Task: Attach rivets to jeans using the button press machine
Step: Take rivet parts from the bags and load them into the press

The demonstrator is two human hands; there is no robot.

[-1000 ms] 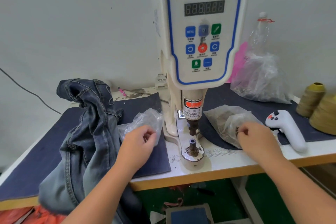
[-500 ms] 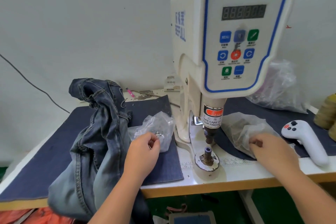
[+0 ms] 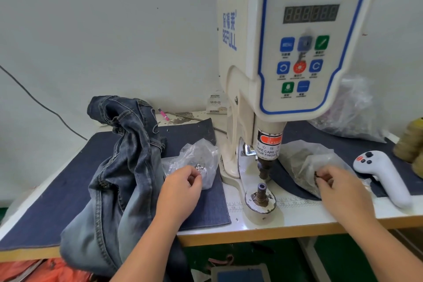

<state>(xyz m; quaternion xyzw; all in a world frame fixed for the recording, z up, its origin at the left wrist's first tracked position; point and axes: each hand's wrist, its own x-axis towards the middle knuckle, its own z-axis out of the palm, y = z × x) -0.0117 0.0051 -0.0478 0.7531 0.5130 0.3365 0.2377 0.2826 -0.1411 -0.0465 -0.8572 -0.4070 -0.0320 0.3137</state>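
The 2 hands work at the same time, each in its own plastic bag, and this is probably why the bags lie on both sides of the button press machine (image 3: 281, 57): each kind of part is within reach. The left hand (image 3: 182, 186), at lower centre, has curled fingers at the left bag (image 3: 194, 159) of shiny rivets (image 3: 200, 168); I cannot tell if it already pinches one. The right hand (image 3: 336, 186), at lower right, pinches a small dark piece at the mouth of the right bag (image 3: 304, 162). The lower die (image 3: 261, 192) between them stands bare. The jeans (image 3: 119, 167) lie bunched at the left on the desk (image 3: 297, 215), not yet under the press.
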